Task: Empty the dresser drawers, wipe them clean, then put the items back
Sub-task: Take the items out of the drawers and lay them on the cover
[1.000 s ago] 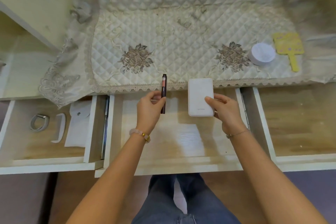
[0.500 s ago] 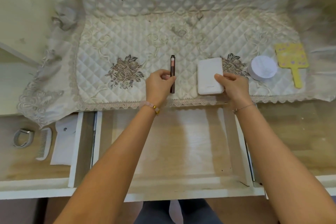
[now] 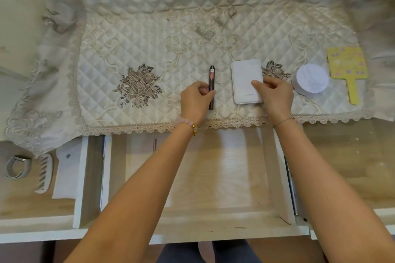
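Carried up from drawer onto cloth: pen, pinched in left hand; power bank, gripped by right hand. Risk on release: pen rolling back into drawer.

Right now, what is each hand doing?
Left hand: pinching the slim dark brown tube.
Right hand: gripping the flat white rectangular box.
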